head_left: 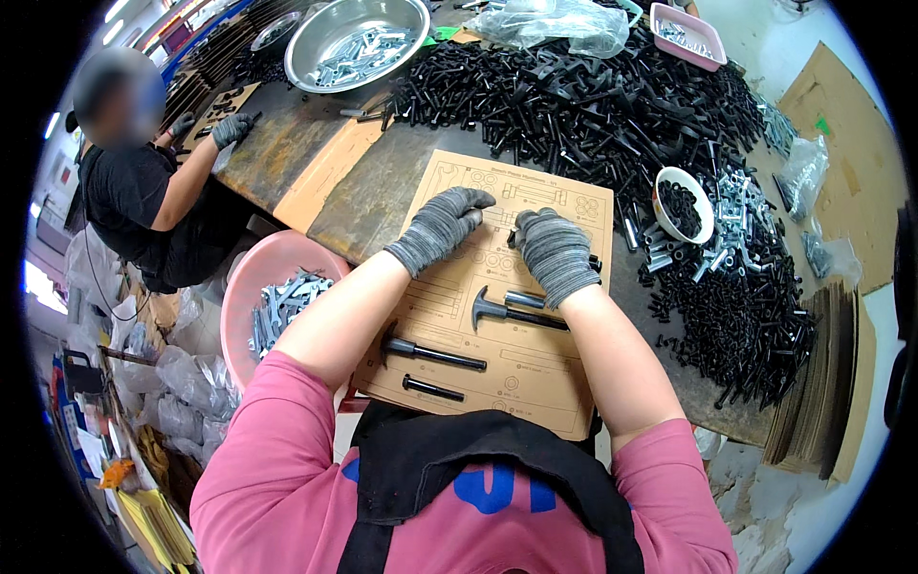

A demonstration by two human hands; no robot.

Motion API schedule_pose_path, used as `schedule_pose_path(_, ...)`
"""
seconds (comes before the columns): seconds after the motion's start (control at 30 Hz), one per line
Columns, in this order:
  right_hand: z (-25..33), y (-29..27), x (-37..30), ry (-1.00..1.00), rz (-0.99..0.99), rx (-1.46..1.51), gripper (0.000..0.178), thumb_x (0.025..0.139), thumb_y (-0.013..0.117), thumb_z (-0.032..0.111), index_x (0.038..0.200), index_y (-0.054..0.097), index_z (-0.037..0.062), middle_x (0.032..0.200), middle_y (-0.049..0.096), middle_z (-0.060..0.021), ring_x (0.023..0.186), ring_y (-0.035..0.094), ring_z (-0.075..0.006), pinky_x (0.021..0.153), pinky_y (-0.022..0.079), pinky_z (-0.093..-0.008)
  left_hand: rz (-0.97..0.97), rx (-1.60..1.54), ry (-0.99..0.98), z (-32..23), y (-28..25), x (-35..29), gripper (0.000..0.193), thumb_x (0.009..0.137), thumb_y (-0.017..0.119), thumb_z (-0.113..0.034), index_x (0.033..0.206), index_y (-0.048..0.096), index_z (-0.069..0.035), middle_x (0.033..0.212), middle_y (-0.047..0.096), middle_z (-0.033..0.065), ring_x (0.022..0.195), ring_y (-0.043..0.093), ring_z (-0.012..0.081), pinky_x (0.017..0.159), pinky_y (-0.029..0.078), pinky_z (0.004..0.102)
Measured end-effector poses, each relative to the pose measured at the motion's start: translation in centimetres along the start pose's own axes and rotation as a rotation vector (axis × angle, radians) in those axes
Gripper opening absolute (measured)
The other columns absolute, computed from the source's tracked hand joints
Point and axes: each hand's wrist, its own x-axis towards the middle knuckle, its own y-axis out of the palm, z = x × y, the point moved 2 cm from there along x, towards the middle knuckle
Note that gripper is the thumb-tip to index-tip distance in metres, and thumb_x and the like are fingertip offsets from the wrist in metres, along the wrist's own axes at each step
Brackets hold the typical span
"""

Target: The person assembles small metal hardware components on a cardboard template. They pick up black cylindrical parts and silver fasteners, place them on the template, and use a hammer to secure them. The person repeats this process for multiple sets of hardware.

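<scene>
A printed cardboard sheet (449, 287) with outline drawings lies before me. My left hand (435, 231), in a grey knit glove, is over its upper left part, index finger and thumb apart and nothing visible between them. My right hand (555, 251), gloved alike, curls its fingers at a black bolt (515, 235); the hand hides most of it. Below lie two T-shaped black pieces with curved heads, an upper one (526, 315) and a lower one (435, 355). Beside the upper one is a silver metal tube (524, 298). A shorter black bolt (433, 387) rests near the lower edge.
A heap of black bolts (564, 105) spreads behind the sheet. A white bowl (703, 222) of black rings and silver sleeves (751, 220) sit right. A steel basin (296, 62) stands back left; a pink tub (239, 282) holds wrenches. Another person (134, 191) works at left.
</scene>
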Motion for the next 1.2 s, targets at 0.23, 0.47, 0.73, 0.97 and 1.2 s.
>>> schedule_pose_path(0.23,2.5,1.7,1.2,-0.076,0.048,-0.010,0.020,0.082,0.049,0.015,0.098,0.059,0.0102,0.100,0.055,-0.0147,0.087,0.060,-0.0297,0.071,0.051,-0.0406,0.005,-0.081,-0.021,1.9,-0.3,0.1,0.028,0.082,0.055,-0.008,0.110,0.054,-0.005,0.098,0.059,0.0084,0.091,0.055,0.0157,0.083,0.044,0.0270)
schedule_pose_path(0.47,-2.6,0.0,1.0,0.021,0.024,-0.060,0.024,0.078,0.054,0.011,0.101,0.059,0.0111,0.105,0.053,-0.0158,0.093,0.058,-0.0288,0.076,0.050,-0.0362,0.264,0.080,-0.020,0.2,0.8,0.1,0.046,0.072,0.066,-0.009,0.115,0.051,-0.003,0.096,0.061,0.0119,0.090,0.058,0.0210,0.079,0.045,0.0305)
schedule_pose_path(0.73,-1.1,0.2,0.7,-0.045,0.091,-0.122,0.020,0.078,0.053,0.014,0.096,0.062,0.0103,0.099,0.056,-0.0129,0.092,0.058,-0.0272,0.076,0.049,-0.0380,0.360,0.362,0.007,-1.9,3.2,2.1,0.028,0.074,0.063,-0.018,0.099,0.060,-0.009,0.092,0.063,0.0107,0.088,0.059,0.0264,0.080,0.045,0.0333)
schedule_pose_path(0.97,-1.4,1.1,0.7,0.032,0.001,0.002,0.019,0.081,0.051,0.016,0.095,0.062,0.0106,0.098,0.056,-0.0127,0.091,0.058,-0.0280,0.075,0.049,-0.0377,0.340,0.311,-0.019,-1.8,3.6,2.0,0.034,0.072,0.064,-0.018,0.104,0.058,-0.007,0.092,0.063,0.0126,0.088,0.059,0.0272,0.080,0.045,0.0333)
schedule_pose_path(1.2,-5.8,-0.5,-2.8,-0.080,-0.419,0.129,0.019,0.080,0.053,0.021,0.096,0.059,0.0121,0.091,0.056,-0.0090,0.081,0.058,-0.0250,0.071,0.048,-0.0352,0.341,0.337,0.114,-2.8,3.3,1.8,0.036,0.074,0.064,-0.018,0.107,0.055,-0.005,0.095,0.062,0.0121,0.091,0.058,0.0270,0.082,0.044,0.0332)
